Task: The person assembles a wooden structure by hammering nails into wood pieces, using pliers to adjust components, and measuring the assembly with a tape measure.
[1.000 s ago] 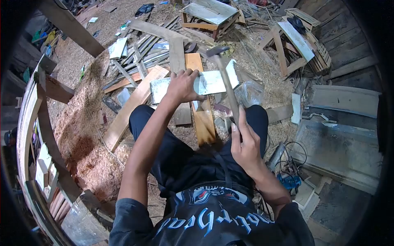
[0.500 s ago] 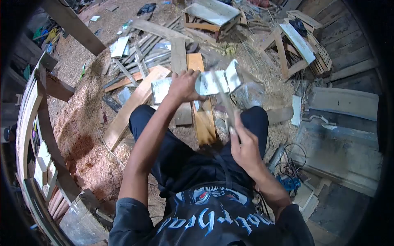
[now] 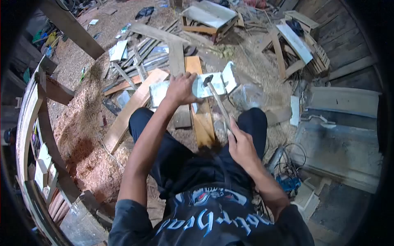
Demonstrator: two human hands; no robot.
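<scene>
My right hand (image 3: 241, 144) is wrapped round the wooden handle of a hammer (image 3: 219, 102). Its dark head is over the pale face of a whitish board piece (image 3: 160, 88), touching or very close to it. A short upright end (image 3: 230, 77) stands at the right of this piece. My left hand (image 3: 181, 87) grips the piece near its middle, fingers over the far edge and thumb on the near side. Beneath it, an orange-brown plank (image 3: 202, 123) runs between my knees. Any nail under the hammer head is too small to make out.
Loose planks (image 3: 135, 108) and a pile of sticks (image 3: 154, 61) lie ahead and to the left. Wood shavings (image 3: 86, 131) cover the floor. A blue power tool (image 3: 289, 183) with a cable sits by my right side. Small wooden frames (image 3: 211, 16) stand farther off.
The hammer, blurred and higher up before, has come down and its head is now sharp over the board piece. My left hand keeps its hold, with only a slight shift of view.
</scene>
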